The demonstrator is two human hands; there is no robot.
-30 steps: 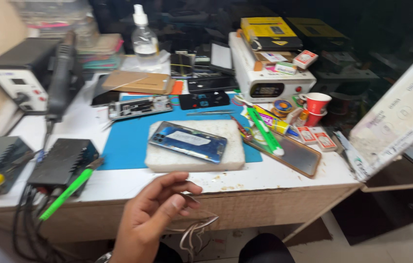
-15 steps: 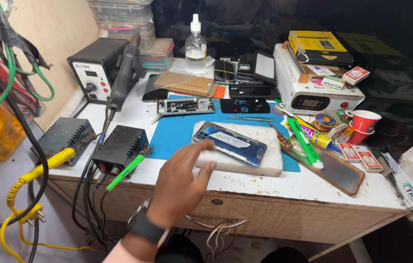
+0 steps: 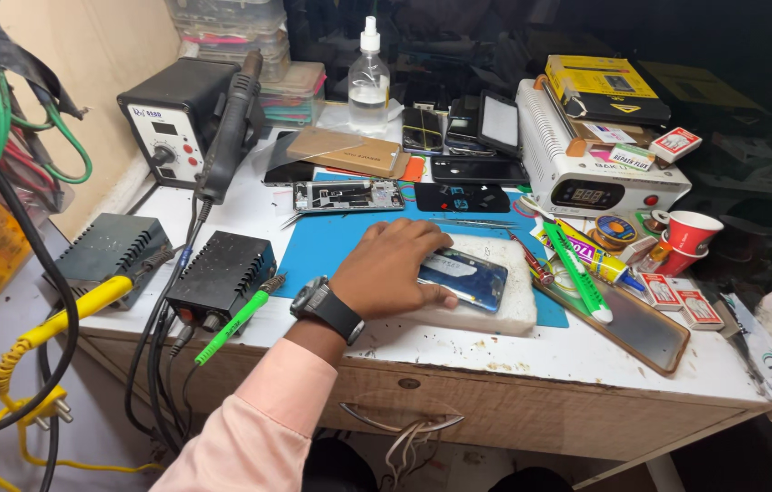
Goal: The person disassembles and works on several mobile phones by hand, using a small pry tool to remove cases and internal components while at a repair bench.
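Observation:
My left hand, with a black wristwatch and a pink sleeve, lies palm down over the left end of a blue-backed phone. The fingers cover the phone's far edge and the thumb runs along its near edge. The phone rests flat on a white foam pad, which sits on a blue work mat. My right hand is out of view.
A hot-air station, two black soldering units and a green-handled iron stand to the left. An opened phone, a clear bottle, a white heating machine, a red cup and a green marker crowd the back and right.
My left hand rose from below the table edge and came down on the phone. The view swung left, and my right hand left the frame.

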